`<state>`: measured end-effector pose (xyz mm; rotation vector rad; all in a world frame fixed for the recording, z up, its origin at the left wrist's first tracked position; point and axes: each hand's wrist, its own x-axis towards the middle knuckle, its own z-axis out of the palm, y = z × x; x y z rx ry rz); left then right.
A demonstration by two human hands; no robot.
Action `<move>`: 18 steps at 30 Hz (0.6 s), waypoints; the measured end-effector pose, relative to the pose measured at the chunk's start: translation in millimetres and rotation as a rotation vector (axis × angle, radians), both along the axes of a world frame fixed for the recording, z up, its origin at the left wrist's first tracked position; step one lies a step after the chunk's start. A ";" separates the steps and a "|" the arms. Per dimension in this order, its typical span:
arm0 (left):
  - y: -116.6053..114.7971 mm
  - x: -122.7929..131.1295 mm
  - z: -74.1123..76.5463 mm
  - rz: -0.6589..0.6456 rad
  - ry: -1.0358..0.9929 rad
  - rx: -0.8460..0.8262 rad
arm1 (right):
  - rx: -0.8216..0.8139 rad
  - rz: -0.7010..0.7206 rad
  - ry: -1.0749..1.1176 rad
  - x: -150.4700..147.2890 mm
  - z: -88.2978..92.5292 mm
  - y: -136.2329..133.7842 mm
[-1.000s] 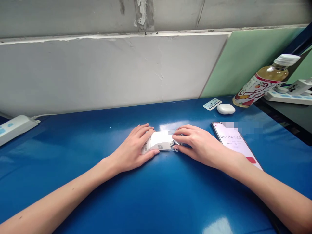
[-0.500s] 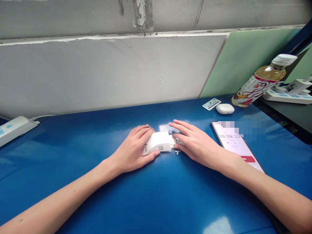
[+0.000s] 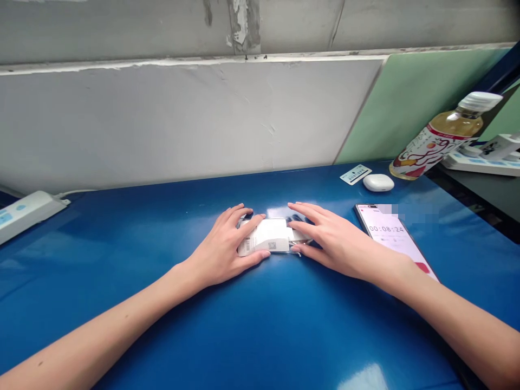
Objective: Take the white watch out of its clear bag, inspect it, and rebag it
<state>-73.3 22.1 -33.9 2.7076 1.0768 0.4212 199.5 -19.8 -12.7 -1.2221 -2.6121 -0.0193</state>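
Observation:
A small clear plastic packet with white paper labels (image 3: 273, 236) lies on the blue table between my hands. Printed text and a square code show on its paper. My left hand (image 3: 225, 244) holds the packet's left end, thumb along the near edge and fingers over the top and far side. My right hand (image 3: 331, 238) is around the other end, thumb near and fingers above. Something small and shiny, chain-like, shows under the right fingers, mostly hidden, so I cannot make out what it is.
Right of my hands lies a phone (image 3: 392, 233) showing a running timer. Behind it are a card (image 3: 356, 174), a white earbud case (image 3: 378, 182) and a drink bottle (image 3: 442, 141). Power strips (image 3: 30, 214) sit at both sides. A grey-white wall panel (image 3: 182, 119) closes off the back.
My right hand has closed further over the packet's right end, covering more of the shiny piece. The left hand keeps its hold with slightly shifted fingers. The view has moved slightly.

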 end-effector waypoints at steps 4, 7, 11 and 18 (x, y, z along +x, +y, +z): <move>-1.1 1.6 1.7 0.019 0.004 0.004 | -0.005 0.004 -0.011 2.5 0.6 1.1; -2.0 2.6 3.8 0.034 0.020 0.005 | -0.003 0.008 -0.048 8.4 4.7 1.0; -1.9 2.2 4.2 0.026 0.030 -0.006 | -0.011 0.009 -0.048 7.5 5.1 0.2; -1.0 1.9 1.1 0.009 0.013 0.000 | 0.027 0.013 -0.022 -1.1 -3.4 0.8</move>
